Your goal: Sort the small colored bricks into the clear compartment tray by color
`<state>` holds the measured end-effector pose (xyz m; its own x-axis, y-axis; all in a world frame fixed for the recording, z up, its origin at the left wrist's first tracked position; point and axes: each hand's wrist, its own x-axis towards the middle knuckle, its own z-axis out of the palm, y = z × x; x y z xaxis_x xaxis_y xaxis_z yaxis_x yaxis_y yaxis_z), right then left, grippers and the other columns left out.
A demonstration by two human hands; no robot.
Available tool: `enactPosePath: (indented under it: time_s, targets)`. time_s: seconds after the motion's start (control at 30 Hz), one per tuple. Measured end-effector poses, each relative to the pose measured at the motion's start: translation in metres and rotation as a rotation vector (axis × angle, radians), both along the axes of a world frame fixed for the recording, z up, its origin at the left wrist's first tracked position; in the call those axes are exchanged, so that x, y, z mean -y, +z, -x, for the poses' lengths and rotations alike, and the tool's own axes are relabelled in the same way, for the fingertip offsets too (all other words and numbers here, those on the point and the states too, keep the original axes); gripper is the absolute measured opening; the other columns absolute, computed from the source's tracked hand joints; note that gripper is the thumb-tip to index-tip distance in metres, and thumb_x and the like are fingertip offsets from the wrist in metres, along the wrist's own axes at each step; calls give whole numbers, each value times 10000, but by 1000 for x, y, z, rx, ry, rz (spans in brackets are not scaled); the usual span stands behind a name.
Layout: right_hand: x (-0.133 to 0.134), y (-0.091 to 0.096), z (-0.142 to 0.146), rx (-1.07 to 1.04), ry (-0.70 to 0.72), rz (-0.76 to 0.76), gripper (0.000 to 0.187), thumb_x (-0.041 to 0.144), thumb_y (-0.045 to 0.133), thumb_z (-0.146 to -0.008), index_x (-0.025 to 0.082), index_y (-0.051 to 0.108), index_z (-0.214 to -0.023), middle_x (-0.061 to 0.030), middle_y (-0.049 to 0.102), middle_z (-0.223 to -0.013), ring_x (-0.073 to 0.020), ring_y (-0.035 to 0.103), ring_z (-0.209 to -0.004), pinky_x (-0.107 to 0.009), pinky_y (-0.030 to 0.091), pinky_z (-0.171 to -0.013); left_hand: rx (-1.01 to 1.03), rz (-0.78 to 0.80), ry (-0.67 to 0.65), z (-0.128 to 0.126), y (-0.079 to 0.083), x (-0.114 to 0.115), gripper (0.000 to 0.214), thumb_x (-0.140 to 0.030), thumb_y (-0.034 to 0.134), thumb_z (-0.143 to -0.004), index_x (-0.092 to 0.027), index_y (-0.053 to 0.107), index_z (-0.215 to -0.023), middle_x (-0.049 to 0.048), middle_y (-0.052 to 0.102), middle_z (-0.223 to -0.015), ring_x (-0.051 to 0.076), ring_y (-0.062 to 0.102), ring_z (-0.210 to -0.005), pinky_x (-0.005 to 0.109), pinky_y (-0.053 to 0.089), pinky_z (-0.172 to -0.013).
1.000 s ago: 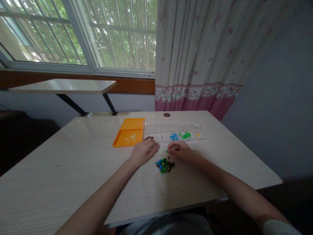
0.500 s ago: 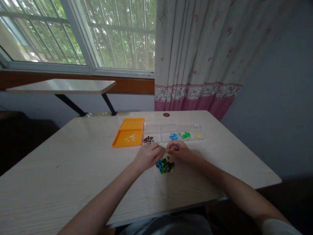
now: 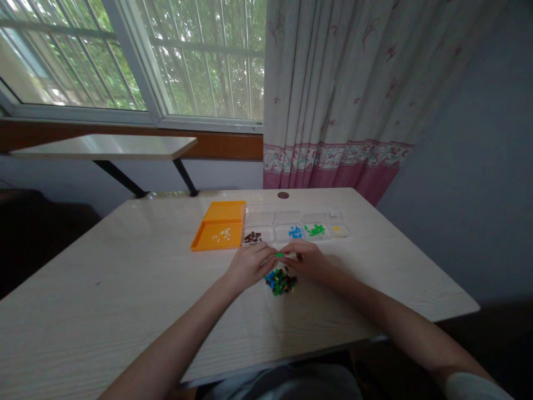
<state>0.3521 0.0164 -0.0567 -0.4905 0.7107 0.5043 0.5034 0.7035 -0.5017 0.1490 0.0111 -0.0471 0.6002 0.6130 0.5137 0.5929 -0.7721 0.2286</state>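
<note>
Between my two hands is a small green piece (image 3: 280, 255), like a tiny building brick. My left hand (image 3: 251, 266) pinches it from the left with its fingertips. From the other side, the fingertips of my right hand (image 3: 306, 259) close on the same piece. Just below them, on the table, lies a mixed pile of small green, brown, blue and pale pieces (image 3: 282, 282). Beyond my hands, brown pieces (image 3: 252, 238), blue pieces (image 3: 295, 232), green pieces (image 3: 315, 230) and yellow pieces (image 3: 337, 228) lie sorted in clear trays. My fingers partly cover the held piece.
An orange two-part tray (image 3: 225, 211) with white pieces (image 3: 222, 235) stands left of the clear trays (image 3: 287, 216). A raised shelf (image 3: 104, 147) on black legs is at the back left. A round hole (image 3: 283, 195) sits near the table's (image 3: 125, 289) back edge.
My right fingertips have moved slightly left and now meet the green piece. More of the piece shows between my hands. Pile and trays look the same.
</note>
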Motion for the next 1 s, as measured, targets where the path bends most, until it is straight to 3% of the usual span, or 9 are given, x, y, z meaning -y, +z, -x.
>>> enactPosePath:
  time_s: [0.2,0.37,0.5,0.7,1.0]
  targets:
    - [-1,-1,-3,3,-16,-43,152,294,551,-805,195,637,-883,-30,644,-800,-109,525,-614,-215,409,-583,17,62,11,3,5,-2,207,-291,459,-837,-178,603,-934,52,604,-819,128,562,-724,221,436,-636]
    - [-7,4,-13,-44,-90,-130,166,304,529,-813,202,636,-888,-38,650,-796,-107,515,-569,-225,413,-564,-22,362,-113,21,11,-6,144,-195,484,-780,-182,621,-821,10,610,-716,105,547,-645,189,418,-580]
    - [-11,7,-20,-79,-137,-180,164,301,537,-805,204,641,-886,-40,650,-792,-105,517,-564,-220,412,-545,-110,545,-154,29,10,-3,167,-172,553,-707,-177,622,-858,-15,603,-671,88,518,-556,174,390,-516]
    - [-13,5,-22,-83,-144,-209,160,284,538,-805,199,647,-886,-39,651,-787,-114,544,-618,-224,424,-580,-135,482,-186,20,12,4,319,-104,567,-639,-202,615,-939,6,614,-823,124,552,-727,199,427,-646]
    - [-15,6,-22,-89,-138,-332,106,243,567,-788,189,632,-852,-23,652,-752,-94,526,-566,-205,435,-561,-193,445,-167,17,9,3,206,-137,476,-768,-209,631,-883,17,607,-861,129,559,-804,191,419,-710]
